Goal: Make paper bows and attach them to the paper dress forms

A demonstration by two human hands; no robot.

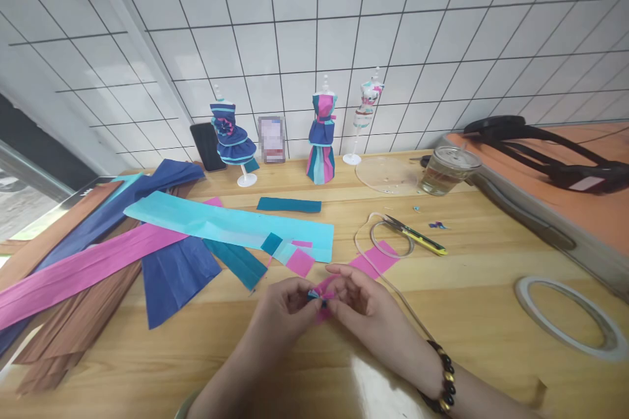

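Note:
My left hand (pixel 289 306) and my right hand (pixel 358 298) meet low in the middle of the view. Both pinch a small pink and blue crepe paper piece (pixel 322 292), partly hidden by the fingers. Just beyond them lie cut squares: a pink square (pixel 300 262) and a teal square (pixel 272 243). A pink strip (pixel 376 260) is on the table to the right of the fingers. Behind these stretches a long light-blue crepe strip (pixel 236 225). A beaded bracelet (pixel 447 380) circles my right wrist.
Three small dress forms stand by the tiled wall: a blue-dressed one (pixel 232 134), a pink-and-blue one (pixel 322 134) and a striped one (pixel 366 105). Scissors (pixel 417 237), a tape roll (pixel 570 321) and a lidded glass (pixel 448 170) are at right. Crepe strips (pixel 98 249) pile at left.

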